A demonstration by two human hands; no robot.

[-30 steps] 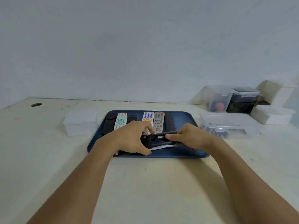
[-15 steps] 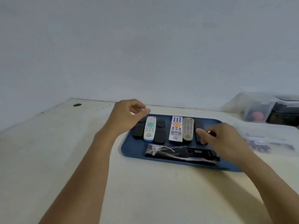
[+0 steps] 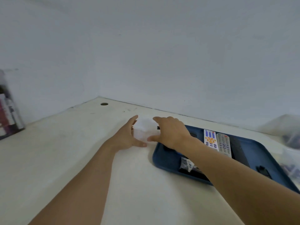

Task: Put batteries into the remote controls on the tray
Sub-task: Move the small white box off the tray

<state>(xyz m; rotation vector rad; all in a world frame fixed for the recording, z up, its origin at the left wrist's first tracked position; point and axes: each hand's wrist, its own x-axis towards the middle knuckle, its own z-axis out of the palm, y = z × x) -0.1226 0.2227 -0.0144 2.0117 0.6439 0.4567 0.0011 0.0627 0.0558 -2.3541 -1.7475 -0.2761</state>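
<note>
Now both hands have left the tray and my view has swung to the left with them. A second ago they were working a black remote at the tray's front edge; half a second ago that remote already lay on the tray and the hands were parting. I read that as one remote done with, or put aside, and a reach for something in the box.

The remote controls sit on the dark blue plastic tray (image 3: 267, 153) at the right of my view: a white remote with blue and orange buttons (image 3: 210, 140), a grey remote with small dark buttons (image 3: 224, 146) beside it, and black ones partly hidden by my right forearm. The long black remote with crumpled clear wrap on its end (image 3: 189, 165) lies across the tray's near edge.

Just beside the tray's left end stands the small translucent white plastic box (image 3: 143, 129). My left hand (image 3: 128, 137) is spread wide on its left side, fingers straight, thumb reaching along the front. My right hand (image 3: 170, 132) comes from the other side, fingers extended over the top, thumb toward the front. Both appear to touch the box, neither is closed round it yet. Blur hides what the box holds.
</note>
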